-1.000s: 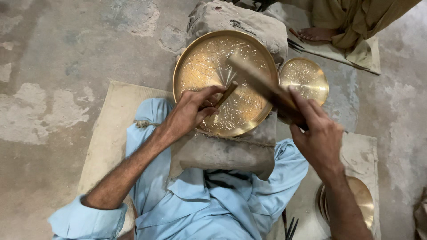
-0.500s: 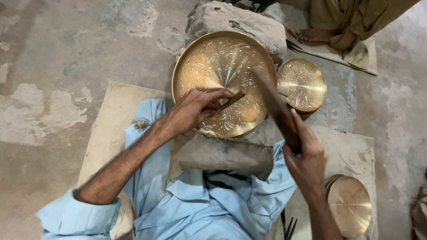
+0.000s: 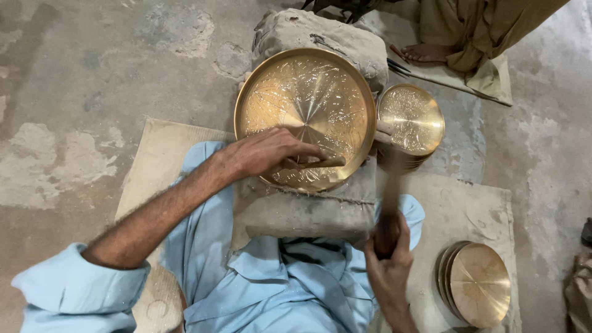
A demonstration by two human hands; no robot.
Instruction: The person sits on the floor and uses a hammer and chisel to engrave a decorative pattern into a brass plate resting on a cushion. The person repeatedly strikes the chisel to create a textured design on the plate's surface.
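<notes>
The left hand lies over the near rim of a large brass tray, its fingers closed around a short punch tool that lies nearly flat, its long axis running left to right with the tip pointing right onto the tray's engraved face. The tray rests tilted on a grey sandbag in the person's lap, between the two hands.

The right hand is nearer the body and to the right, fingers wrapped tight on the handle of a hammer. The shaft runs away from the hand toward the tray's right edge and is blurred, so its head cannot be made out clearly. The punch's butt lies up and left of that hand.

A smaller brass bowl sits just right of the tray, and a stack of brass plates lies on the mat at the near right. Another person's foot shows at the far edge.
</notes>
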